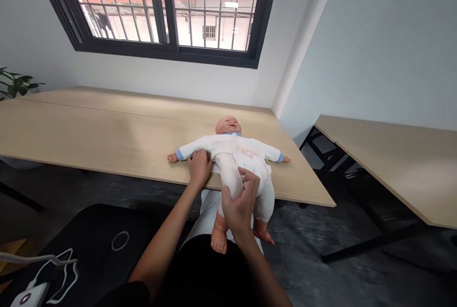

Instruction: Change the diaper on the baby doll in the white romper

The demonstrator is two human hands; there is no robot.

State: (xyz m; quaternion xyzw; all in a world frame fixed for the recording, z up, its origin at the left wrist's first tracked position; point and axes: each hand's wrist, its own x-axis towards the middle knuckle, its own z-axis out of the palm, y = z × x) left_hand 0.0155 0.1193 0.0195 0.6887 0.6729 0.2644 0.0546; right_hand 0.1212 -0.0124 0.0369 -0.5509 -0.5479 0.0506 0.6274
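Note:
A baby doll [232, 150] in a white romper with blue cuffs lies on its back at the front edge of a long wooden table [107, 131], arms spread, legs hanging over the edge. My left hand [200, 166] is closed on the romper at the doll's side, under its arm. My right hand [243, 202] grips the romper fabric between the doll's thighs, fingers curled round it. The doll's bare feet [219, 240] dangle above my lap.
A second wooden table [392, 164] on black legs stands to the right across a gap of dark floor. A barred window [167, 7] fills the wall behind. A plant [14, 83] sits far left. A white cable and device [35, 283] lie lower left.

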